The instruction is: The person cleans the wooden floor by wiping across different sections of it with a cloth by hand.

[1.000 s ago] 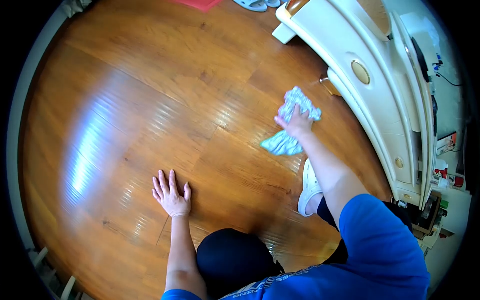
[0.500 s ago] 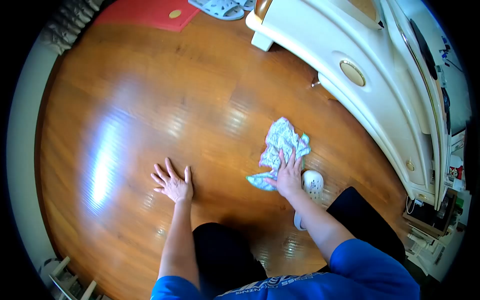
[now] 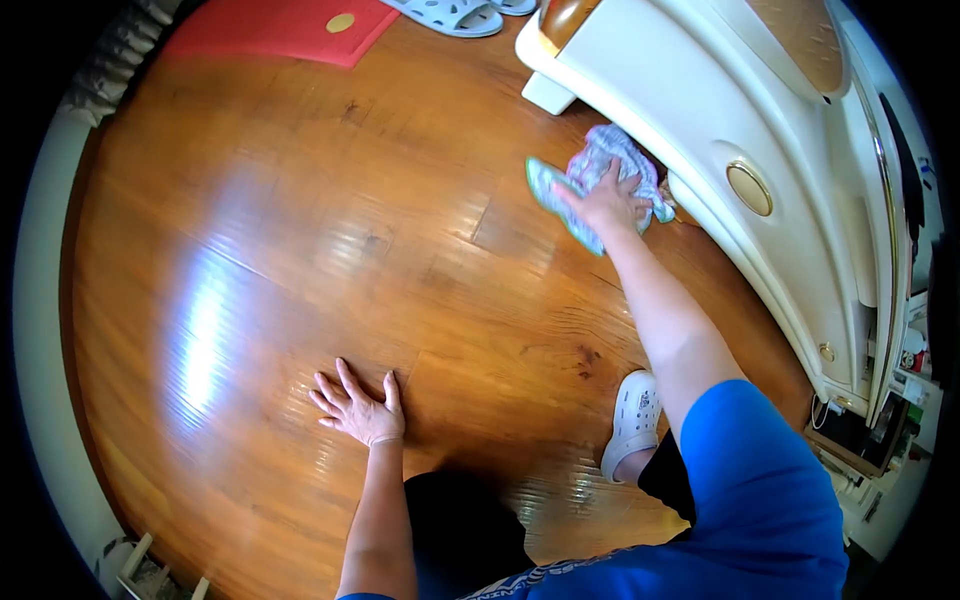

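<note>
My left hand lies open on the brown wooden floor, its fingers spread and nothing held. Farther forward on the right, my right hand presses flat on a crumpled cloth. The fingers of this hand are apart on top of the cloth, with the thumb reaching left over a fold. Pale purple and white, with a green edge on its left flap, the cloth rests on the floor beside the base of the white furniture.
A white clog is on my right foot. Pale slippers and a red mat lie at the far side. The furniture curves along the right, with a short foot near the cloth. A pale wall borders the left.
My right hand has pushed the cloth forward and slightly right, up to the furniture base. My left hand stays spread on the floor. The view has shifted slightly.
</note>
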`<action>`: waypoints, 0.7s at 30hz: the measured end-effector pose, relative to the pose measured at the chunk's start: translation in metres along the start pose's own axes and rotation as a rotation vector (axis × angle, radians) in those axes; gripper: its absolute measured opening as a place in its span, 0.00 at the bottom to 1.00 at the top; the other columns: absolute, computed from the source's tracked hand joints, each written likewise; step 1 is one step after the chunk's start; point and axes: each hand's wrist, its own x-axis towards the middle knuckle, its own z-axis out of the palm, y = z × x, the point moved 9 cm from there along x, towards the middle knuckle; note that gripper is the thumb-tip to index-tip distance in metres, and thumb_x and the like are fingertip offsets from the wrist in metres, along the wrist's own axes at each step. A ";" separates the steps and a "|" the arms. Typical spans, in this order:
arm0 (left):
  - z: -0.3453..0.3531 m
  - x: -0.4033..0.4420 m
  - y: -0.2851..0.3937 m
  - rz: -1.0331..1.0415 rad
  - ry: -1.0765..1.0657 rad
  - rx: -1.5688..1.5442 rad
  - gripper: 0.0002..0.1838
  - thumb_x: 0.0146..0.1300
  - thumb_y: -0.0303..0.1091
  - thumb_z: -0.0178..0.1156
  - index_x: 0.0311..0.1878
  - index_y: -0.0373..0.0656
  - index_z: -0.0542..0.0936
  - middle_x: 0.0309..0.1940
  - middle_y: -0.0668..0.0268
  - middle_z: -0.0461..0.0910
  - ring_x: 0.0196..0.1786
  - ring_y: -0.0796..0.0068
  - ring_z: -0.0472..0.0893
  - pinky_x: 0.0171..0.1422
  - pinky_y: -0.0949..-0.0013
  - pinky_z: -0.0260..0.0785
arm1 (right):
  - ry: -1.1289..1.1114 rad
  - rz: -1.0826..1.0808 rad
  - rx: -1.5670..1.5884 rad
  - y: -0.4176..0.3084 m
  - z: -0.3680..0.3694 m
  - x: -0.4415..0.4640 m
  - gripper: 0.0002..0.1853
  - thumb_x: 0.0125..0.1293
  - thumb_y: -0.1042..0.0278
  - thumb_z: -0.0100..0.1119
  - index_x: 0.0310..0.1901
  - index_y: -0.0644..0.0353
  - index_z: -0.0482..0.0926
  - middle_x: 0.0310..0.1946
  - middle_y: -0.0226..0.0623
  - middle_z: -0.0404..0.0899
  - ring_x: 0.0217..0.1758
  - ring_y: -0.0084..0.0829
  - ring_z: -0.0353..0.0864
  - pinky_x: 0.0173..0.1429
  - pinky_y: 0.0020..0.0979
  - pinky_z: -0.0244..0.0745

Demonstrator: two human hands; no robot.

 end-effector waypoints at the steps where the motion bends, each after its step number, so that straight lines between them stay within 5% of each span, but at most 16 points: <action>1: 0.000 0.001 -0.003 -0.011 -0.004 -0.003 0.45 0.56 0.64 0.58 0.75 0.62 0.55 0.77 0.57 0.44 0.78 0.44 0.40 0.71 0.27 0.37 | -0.006 0.027 -0.027 -0.009 -0.003 0.007 0.65 0.46 0.16 0.53 0.76 0.53 0.41 0.74 0.60 0.40 0.77 0.64 0.35 0.77 0.60 0.33; 3: 0.000 0.001 -0.001 -0.003 0.001 -0.044 0.46 0.54 0.66 0.59 0.74 0.59 0.57 0.77 0.55 0.44 0.77 0.42 0.40 0.71 0.27 0.35 | -0.001 0.045 -0.069 -0.026 0.000 0.013 0.63 0.49 0.15 0.48 0.76 0.53 0.41 0.75 0.56 0.41 0.78 0.61 0.35 0.77 0.60 0.32; 5: 0.001 0.001 -0.002 -0.009 0.005 -0.056 0.46 0.54 0.66 0.58 0.74 0.59 0.57 0.77 0.55 0.44 0.77 0.42 0.40 0.71 0.27 0.35 | 0.163 -0.397 -0.193 -0.088 0.004 0.006 0.59 0.54 0.15 0.40 0.76 0.52 0.42 0.77 0.49 0.40 0.79 0.57 0.33 0.77 0.58 0.30; 7: 0.001 0.000 -0.001 -0.006 -0.017 -0.050 0.45 0.55 0.66 0.57 0.74 0.59 0.57 0.76 0.54 0.44 0.77 0.41 0.39 0.71 0.27 0.35 | 0.067 -0.502 -0.323 -0.128 0.018 -0.022 0.55 0.56 0.15 0.33 0.76 0.49 0.46 0.77 0.45 0.38 0.78 0.58 0.31 0.78 0.53 0.28; 10: -0.001 0.001 0.001 -0.007 -0.027 -0.044 0.45 0.56 0.67 0.56 0.75 0.59 0.57 0.76 0.53 0.43 0.77 0.41 0.39 0.71 0.27 0.35 | 0.097 -0.928 -0.317 -0.175 0.031 -0.084 0.54 0.55 0.20 0.45 0.75 0.49 0.49 0.77 0.44 0.39 0.79 0.56 0.32 0.79 0.52 0.33; 13: -0.001 0.002 0.000 -0.021 -0.061 -0.030 0.45 0.57 0.67 0.55 0.75 0.60 0.55 0.76 0.53 0.43 0.77 0.42 0.38 0.72 0.27 0.34 | 0.129 -1.045 -0.396 -0.171 0.013 -0.080 0.54 0.54 0.22 0.49 0.75 0.49 0.49 0.77 0.44 0.39 0.79 0.53 0.37 0.79 0.51 0.35; 16: 0.000 0.001 -0.002 -0.048 -0.069 -0.022 0.45 0.57 0.67 0.55 0.75 0.62 0.55 0.76 0.53 0.43 0.77 0.42 0.38 0.72 0.28 0.34 | 0.205 -0.795 -0.211 -0.121 0.013 0.014 0.58 0.53 0.18 0.44 0.75 0.55 0.47 0.76 0.46 0.47 0.77 0.52 0.46 0.79 0.50 0.39; 19: -0.001 0.001 -0.001 -0.049 -0.085 -0.028 0.46 0.57 0.69 0.53 0.75 0.63 0.54 0.77 0.56 0.43 0.78 0.45 0.38 0.73 0.29 0.33 | 0.175 -0.687 -0.337 -0.102 0.014 -0.030 0.57 0.56 0.20 0.42 0.74 0.64 0.49 0.75 0.48 0.50 0.77 0.49 0.47 0.79 0.50 0.40; 21: 0.001 -0.001 0.000 -0.066 -0.084 -0.024 0.45 0.57 0.68 0.53 0.75 0.62 0.55 0.77 0.57 0.44 0.78 0.46 0.39 0.73 0.30 0.32 | 0.209 -1.032 -0.779 -0.110 0.056 -0.081 0.55 0.59 0.19 0.31 0.74 0.63 0.49 0.75 0.45 0.51 0.78 0.49 0.46 0.76 0.55 0.39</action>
